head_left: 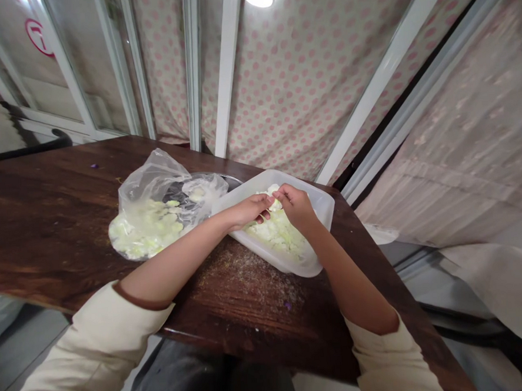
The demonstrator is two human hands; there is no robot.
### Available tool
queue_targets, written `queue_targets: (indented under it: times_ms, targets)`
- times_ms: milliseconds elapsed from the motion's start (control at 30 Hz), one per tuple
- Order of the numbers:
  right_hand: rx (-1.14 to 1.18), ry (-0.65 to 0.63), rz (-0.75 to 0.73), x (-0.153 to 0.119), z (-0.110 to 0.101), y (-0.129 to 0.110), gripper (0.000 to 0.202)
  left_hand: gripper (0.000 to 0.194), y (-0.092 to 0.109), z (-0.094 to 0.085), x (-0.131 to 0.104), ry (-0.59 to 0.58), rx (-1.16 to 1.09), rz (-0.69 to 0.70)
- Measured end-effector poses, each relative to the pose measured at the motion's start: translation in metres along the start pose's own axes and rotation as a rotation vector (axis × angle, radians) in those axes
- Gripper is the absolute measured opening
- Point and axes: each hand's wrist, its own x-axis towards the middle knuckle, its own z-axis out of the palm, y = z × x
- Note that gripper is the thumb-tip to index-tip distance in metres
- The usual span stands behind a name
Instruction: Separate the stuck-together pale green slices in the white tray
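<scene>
My left hand (251, 211) and my right hand (297, 206) meet above a translucent white plastic tub (321, 206). Between their fingertips is a small whitish piece that looks like a cauliflower floret (274, 203), gripped from both sides. Similar pale white and yellow-green cauliflower pieces (283, 232) lie in the bottom of the tub, partly hidden by my hands. Left of the tub, a clear plastic bag (155, 169) holds more cauliflower pieces (146, 229); its crumpled opening reaches toward the tub's rim.
A metal tray or bowl rim (229, 178) shows behind the bag. Fine crumbs and a small purple scrap (288, 305) dot the dark wooden table (247, 332). Framed glass panels with a polka-dot curtain (289, 81) stand beyond the table's far edge. Pale cloth (509, 275) hangs at the right.
</scene>
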Motion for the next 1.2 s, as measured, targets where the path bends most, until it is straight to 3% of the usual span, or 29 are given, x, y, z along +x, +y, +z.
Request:
queue_targets:
  times_ms: [167,333,467,633,800,933,1067,1200]
  targets:
    - [-0.101,0.085,-0.011,0.000,-0.004,0.002,0.029,0.018,0.001,0.001,0.000,0.027,-0.036,-0.014]
    - [0.044,0.156,0.127,0.004,-0.003,0.021,0.036,0.018,0.003,0.001,0.001,0.035,0.000,0.011]
    - [0.191,0.109,0.201,0.005,0.000,0.022,0.038,0.019,0.005,0.000,0.000,0.095,0.070,-0.008]
    - [0.192,0.054,0.169,0.003,0.000,0.010,0.042,0.017,0.007,0.003,-0.003,0.137,0.083,-0.001]
    - [0.184,0.022,0.142,0.002,0.001,0.009,0.043,0.007,0.009,0.004,-0.004,0.051,-0.015,-0.055]
    - [0.210,-0.041,0.145,0.002,0.003,0.008,0.042,0.018,0.008,0.002,-0.004,-0.020,0.003,0.019]
    - [0.439,-0.089,0.196,0.003,0.003,0.007,0.036,0.021,0.005,0.000,-0.002,0.049,-0.006,0.098]
    - [0.726,-0.187,0.285,0.003,0.001,0.007,0.026,0.019,0.005,0.000,-0.001,0.106,-0.078,0.082]
